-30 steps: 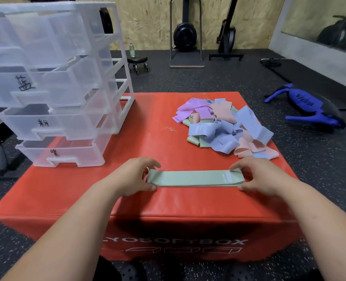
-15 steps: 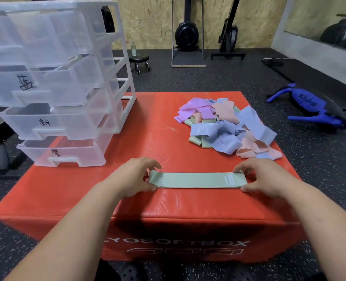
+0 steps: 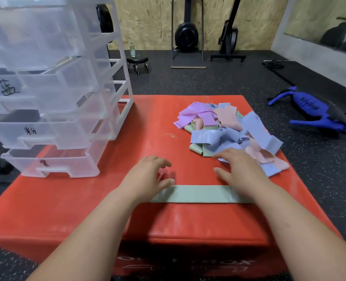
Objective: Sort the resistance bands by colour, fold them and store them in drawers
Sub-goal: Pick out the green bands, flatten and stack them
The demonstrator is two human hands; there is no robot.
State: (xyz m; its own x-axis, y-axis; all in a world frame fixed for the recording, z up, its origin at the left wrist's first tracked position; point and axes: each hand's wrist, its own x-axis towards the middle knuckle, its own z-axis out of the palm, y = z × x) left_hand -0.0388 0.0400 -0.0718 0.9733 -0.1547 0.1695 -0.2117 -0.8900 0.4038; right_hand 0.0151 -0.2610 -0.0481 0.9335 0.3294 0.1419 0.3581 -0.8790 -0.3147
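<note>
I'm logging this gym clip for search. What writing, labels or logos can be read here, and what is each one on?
"蓝": handwritten in black on the second drawer.
"粉": handwritten in black on the third drawer.
Bottom drawer: a black handwritten mark, too scrawled to read.
"...BOX": white print on the front of the red box; the rest is blurred and partly hidden by the arms.
Blue bag on the floor: white lettering, too blurred to read.

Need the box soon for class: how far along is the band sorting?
Barely started. Done: one green band lies flat, unfolded, apart from the mixed pile. In hand: nothing gripped; the left hand and right hand hover open over it. Left: folding it, sorting the pile, and filling the drawer unit, where no bands show.
</note>
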